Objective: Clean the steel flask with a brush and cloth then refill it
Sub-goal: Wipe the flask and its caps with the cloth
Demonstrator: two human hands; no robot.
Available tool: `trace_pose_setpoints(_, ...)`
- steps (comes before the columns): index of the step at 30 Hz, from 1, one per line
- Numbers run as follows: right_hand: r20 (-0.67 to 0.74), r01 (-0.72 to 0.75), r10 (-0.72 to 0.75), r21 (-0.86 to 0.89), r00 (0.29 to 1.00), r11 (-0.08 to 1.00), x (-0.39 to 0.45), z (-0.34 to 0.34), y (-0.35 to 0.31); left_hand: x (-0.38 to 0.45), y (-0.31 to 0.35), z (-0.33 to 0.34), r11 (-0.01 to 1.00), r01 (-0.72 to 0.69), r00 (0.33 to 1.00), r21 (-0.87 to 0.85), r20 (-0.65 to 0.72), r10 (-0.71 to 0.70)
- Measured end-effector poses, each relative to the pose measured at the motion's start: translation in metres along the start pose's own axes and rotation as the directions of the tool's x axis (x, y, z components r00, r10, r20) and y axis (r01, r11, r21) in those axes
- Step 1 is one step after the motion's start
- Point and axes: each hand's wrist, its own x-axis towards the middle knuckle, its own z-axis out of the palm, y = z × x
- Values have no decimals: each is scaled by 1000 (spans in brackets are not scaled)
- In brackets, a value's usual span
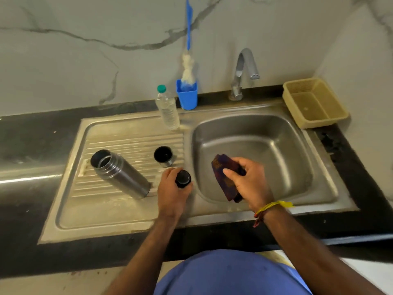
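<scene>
A: What containers are there, and what do they hold?
B: Five. The steel flask (pixel 120 173) stands open on the ribbed drainboard (pixel 102 201), at nine o'clock from the left hand (pixel 173 188); I cannot see inside it. At twelve o'clock from that hand sits a small steel cup (pixel 163 156), dark inside. A clear plastic bottle (pixel 168 108) with a green cap stands further back, its contents clear. Beside it a blue plastic cup (pixel 187 95) holds one brush (pixel 188 60) with a blue handle and pale bristles. A tan ribbed basket (pixel 314 103) sits on the black tabletop (pixel 350 145) at two o'clock from the basin, nothing in it.
A: And the hands?
B: The left hand is wrapped around a round black stopper (pixel 182 178) on the sink's rim. The right hand (pixel 248 184) is closed on one dark, folded cloth (pixel 225 177) above the smooth steel basin (pixel 287 150).
A: The tap?
B: One curved chrome tap (pixel 244 71), at twelve o'clock from the basin.
</scene>
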Motion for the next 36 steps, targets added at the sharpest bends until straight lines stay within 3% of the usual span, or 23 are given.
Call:
trace_pose_setpoints(2, 30, 236, -234, -183, 972, 955, 0, 5, -8, 3, 30, 9, 994, -110, 994, 14, 22, 110)
trace_pose_setpoints(4, 95, 459, -457, -350, 884, 816, -3, 15, -16, 10, 58, 13, 984, -181, 983, 4, 27, 180)
trace_pose_setpoints(7, 164, 589, -642, -608, 749, 532, -6, 8, -17, 21, 82, 9, 961, -277, 961, -7, -12, 277)
trace_pose_setpoints(8, 172, 585, -652, -645, 738, 492, -4, 3, -17, 22, 87, 7, 955, -298, 955, 1, 0, 298)
trace_pose_setpoints(12, 88, 522, -619, -637, 780, 567, 10, -8, -23, 21, 99, 11, 962, -266, 961, -60, 68, 269)
trace_pose_setpoints(15, 103, 609, -691, -577, 715, 544, 8, -11, -21, 29, 99, 2, 931, -226, 964, -286, 70, 256)
trace_pose_setpoints(19, -165, 457, -489, -200, 856, 867, 18, -17, -28, 20, 106, 2, 772, -44, 943, -634, 229, 242)
trace_pose_setpoints(21, -161, 461, -495, -206, 854, 863, 18, -14, -35, 18, 108, 6, 669, 42, 944, -742, 249, 217)
trace_pose_setpoints(24, -112, 577, -615, -253, 780, 777, 7, -19, -33, 20, 106, 7, 579, 107, 951, -808, 253, 177)
trace_pose_setpoints(26, -117, 558, -592, -232, 797, 797, 10, -28, -34, 18, 109, 10, 544, 129, 944, -829, 271, 189)
trace_pose_setpoints(29, -103, 263, -261, 5, 960, 965, 34, -36, -49, 15, 118, 17, 546, 107, 937, -831, 268, 225)
trace_pose_setpoints(30, -71, 172, -166, 81, 984, 982, 39, -38, -51, 16, 119, 18, 556, 86, 938, -827, 255, 235)
trace_pose_setpoints(34, -34, 85, -80, 197, 996, 977, 42, -43, -49, 17, 119, 15, 555, 39, 944, -831, 214, 253)
trace_pose_setpoints(36, 18, -56, 53, 309, 998, 950, 47, -42, -51, 14, 117, 21, 586, 21, 946, -810, 205, 250)
